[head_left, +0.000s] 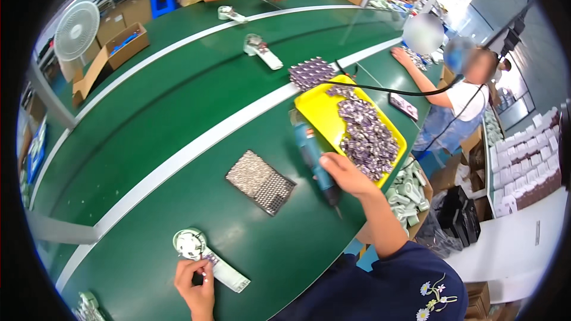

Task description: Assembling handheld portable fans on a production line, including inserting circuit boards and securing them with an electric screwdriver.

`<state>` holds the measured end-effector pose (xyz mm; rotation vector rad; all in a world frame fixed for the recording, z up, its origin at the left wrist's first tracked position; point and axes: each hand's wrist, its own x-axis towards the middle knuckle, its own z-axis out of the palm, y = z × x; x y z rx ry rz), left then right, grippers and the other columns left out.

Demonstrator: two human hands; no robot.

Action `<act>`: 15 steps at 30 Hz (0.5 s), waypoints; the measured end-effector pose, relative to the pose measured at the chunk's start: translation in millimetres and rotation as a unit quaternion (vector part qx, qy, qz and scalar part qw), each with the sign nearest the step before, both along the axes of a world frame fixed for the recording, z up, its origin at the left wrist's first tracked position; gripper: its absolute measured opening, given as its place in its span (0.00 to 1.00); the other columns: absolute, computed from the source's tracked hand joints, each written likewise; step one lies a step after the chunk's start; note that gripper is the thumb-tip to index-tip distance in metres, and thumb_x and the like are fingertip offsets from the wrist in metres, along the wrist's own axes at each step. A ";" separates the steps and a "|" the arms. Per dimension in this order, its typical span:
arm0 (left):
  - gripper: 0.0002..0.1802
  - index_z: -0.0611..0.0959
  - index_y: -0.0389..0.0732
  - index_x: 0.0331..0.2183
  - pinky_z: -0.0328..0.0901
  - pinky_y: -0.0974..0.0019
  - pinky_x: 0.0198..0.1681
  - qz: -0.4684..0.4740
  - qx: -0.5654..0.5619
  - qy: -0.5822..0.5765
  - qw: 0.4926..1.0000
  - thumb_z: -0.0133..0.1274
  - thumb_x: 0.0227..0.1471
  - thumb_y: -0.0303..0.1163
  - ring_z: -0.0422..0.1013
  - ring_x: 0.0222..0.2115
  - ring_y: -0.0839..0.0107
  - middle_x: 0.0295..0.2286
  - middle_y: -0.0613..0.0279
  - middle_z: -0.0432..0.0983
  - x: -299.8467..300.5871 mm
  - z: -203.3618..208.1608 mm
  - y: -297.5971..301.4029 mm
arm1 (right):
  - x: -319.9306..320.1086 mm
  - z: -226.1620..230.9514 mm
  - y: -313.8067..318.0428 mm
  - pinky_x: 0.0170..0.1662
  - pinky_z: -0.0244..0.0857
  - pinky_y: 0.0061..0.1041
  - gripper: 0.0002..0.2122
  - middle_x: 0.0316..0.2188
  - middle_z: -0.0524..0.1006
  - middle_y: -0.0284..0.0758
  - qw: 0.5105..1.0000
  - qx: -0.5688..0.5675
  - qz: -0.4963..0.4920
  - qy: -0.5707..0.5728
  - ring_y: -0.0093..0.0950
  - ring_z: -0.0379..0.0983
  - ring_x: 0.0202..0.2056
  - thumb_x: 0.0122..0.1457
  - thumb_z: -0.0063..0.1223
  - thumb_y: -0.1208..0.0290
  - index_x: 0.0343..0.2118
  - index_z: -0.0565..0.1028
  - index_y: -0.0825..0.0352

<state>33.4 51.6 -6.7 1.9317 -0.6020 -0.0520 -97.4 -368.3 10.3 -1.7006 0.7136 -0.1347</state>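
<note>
My right hand (pixel 351 175) is wrapped round a blue electric screwdriver (pixel 311 154), its bit slanting down toward the table's near edge. At the lower left, my left hand (pixel 195 288) has its fingertips pinched at the middle of a pale green handheld fan (pixel 231 276) lying with its handle toward me. What the fingertips hold is too small to name. A small purplish part (pixel 210 257) shows in the fan just above them. Between my hands lies a perforated plate (pixel 262 182), mostly filled with tiny metal pieces, perhaps screws.
Beyond my right hand stands a yellow tray (pixel 318 110) heaped with small purple circuit boards (pixel 369 134); a board stack (pixel 311 73) lies behind. A black cable (pixel 392 90) crosses overhead. More fans (pixel 262 51) lie on the green belt. Co-workers sit at far right and across.
</note>
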 end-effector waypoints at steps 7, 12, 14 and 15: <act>0.07 0.85 0.33 0.30 0.62 0.71 0.32 0.012 -0.008 0.007 1.000 0.63 0.46 0.14 0.67 0.27 0.74 0.27 0.61 0.73 -2.8 8.6 2.2 | 13.3 19.8 6.3 0.28 0.64 0.24 0.20 0.40 0.74 0.33 0.907 0.290 -0.159 -0.259 0.22 0.66 0.26 0.75 0.35 0.50 0.55 0.66 0.61; 0.07 0.85 0.33 0.30 0.62 0.71 0.32 0.012 -0.002 0.017 1.000 0.64 0.46 0.15 0.68 0.27 0.74 0.27 0.61 0.73 -3.5 8.8 1.6 | 50.5 51.4 11.0 0.26 0.62 0.21 0.18 0.37 0.70 0.29 0.864 0.279 -0.085 -0.411 0.19 0.64 0.25 0.74 0.38 0.50 0.57 0.64 0.58; 0.07 0.85 0.33 0.31 0.62 0.71 0.32 0.011 -0.002 0.016 1.000 0.63 0.46 0.14 0.68 0.27 0.74 0.27 0.61 0.73 -3.4 8.0 1.3 | 65.4 51.5 4.0 0.27 0.63 0.22 0.18 0.37 0.69 0.28 0.860 0.251 -0.047 -0.441 0.20 0.63 0.26 0.73 0.41 0.50 0.56 0.64 0.57; 0.06 0.85 0.32 0.30 0.63 0.71 0.33 0.011 -0.001 0.020 1.000 0.63 0.46 0.14 0.68 0.27 0.74 0.27 0.61 0.74 -4.1 6.7 2.8 | 75.3 49.0 4.7 0.28 0.63 0.23 0.17 0.37 0.69 0.28 0.853 0.247 -0.067 -0.454 0.20 0.64 0.26 0.73 0.43 0.51 0.54 0.65 0.57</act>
